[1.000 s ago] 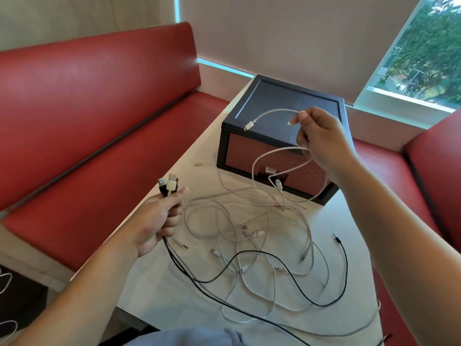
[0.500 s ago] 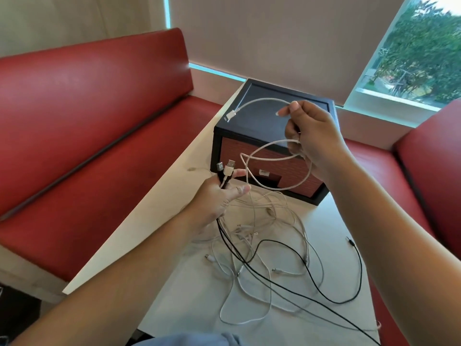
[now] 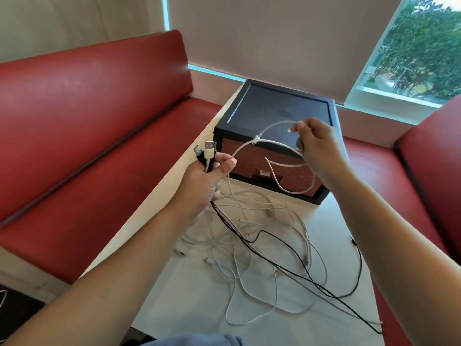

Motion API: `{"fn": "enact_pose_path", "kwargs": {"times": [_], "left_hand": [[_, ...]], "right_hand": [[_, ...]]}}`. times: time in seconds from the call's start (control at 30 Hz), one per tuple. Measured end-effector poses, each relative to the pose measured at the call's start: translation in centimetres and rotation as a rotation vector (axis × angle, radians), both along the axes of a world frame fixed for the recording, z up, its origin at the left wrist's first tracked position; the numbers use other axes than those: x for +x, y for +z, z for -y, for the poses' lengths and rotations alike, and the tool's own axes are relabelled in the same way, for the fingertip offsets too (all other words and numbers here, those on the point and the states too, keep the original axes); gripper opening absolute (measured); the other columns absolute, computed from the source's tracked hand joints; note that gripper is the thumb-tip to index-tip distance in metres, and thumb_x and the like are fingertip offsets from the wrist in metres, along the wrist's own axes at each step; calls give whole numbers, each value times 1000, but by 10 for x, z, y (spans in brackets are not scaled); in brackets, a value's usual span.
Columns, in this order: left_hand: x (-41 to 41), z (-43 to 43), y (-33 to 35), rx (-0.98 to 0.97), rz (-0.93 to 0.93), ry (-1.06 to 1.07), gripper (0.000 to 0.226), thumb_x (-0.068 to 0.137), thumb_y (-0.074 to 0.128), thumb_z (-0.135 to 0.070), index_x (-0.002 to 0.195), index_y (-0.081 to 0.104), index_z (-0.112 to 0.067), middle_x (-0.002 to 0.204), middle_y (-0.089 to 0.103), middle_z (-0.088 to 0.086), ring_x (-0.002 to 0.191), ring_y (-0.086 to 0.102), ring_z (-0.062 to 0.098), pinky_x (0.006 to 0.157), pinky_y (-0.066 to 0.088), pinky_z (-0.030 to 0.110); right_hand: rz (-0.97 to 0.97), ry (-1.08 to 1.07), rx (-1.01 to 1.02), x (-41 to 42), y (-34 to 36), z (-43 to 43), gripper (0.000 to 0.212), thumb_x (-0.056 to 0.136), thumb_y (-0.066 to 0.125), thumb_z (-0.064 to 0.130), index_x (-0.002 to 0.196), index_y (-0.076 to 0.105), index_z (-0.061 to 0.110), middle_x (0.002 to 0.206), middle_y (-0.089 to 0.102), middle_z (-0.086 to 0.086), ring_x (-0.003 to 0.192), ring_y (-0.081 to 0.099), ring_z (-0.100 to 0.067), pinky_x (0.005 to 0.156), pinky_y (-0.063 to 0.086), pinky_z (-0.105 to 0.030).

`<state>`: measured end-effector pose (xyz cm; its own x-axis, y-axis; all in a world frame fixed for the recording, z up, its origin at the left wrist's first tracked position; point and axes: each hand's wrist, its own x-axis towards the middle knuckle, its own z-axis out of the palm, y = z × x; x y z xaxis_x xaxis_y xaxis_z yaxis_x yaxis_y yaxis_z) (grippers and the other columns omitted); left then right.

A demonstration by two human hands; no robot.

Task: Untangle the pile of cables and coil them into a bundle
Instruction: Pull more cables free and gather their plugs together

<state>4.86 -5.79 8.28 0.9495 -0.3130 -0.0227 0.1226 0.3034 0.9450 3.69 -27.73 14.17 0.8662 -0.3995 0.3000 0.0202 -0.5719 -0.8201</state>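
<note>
The red seat [image 3: 87, 126] ran along the left side, and the pale surface [image 3: 189, 308] stood beside it, with a black box [image 3: 282, 113] with a brick-patterned front at its far end. On the near side of the box the pile of cables [image 3: 262, 221], white and black, lay loosely tangled on the surface. Above it, the left hand [image 3: 207, 181] gripped a few USB plugs [image 3: 209, 152] upright and pinched a white cable [image 3: 256, 140], whose looped far end the right hand [image 3: 319, 151] pinched over the box.
</note>
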Motion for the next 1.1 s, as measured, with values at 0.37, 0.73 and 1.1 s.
{"fn": "enact_pose_path", "kwargs": {"times": [0.37, 0.73, 1.1], "left_hand": [[0, -17, -4, -51, -83, 26, 18, 94, 59, -14, 79, 54, -23, 58, 26, -8, 40, 20, 2, 36, 21, 15], [-6, -18, 2, -84, -141, -11, 22, 97, 55, -16, 78, 49, -23, 56, 24, -10, 41, 20, 2, 36, 19, 15], [-22, -8, 15, -140, -105, -103, 14, 94, 56, -19, 81, 53, -21, 52, 26, -11, 40, 21, 2, 36, 21, 14]], "right_hand": [[-103, 79, -107, -36, -64, -18, 14, 98, 51, 19, 92, 64, 19, 92, 58, 5, 83, 54, -8, 77, 42, -27], [231, 385, -507, -63, -83, -72, 19, 90, 61, 17, 107, 59, 9, 102, 56, -2, 90, 54, -14, 80, 46, -22], [-377, 403, -564, -35, -99, -81, 20, 93, 57, 38, 106, 69, 28, 96, 60, 10, 85, 59, -12, 76, 52, -34]]}}
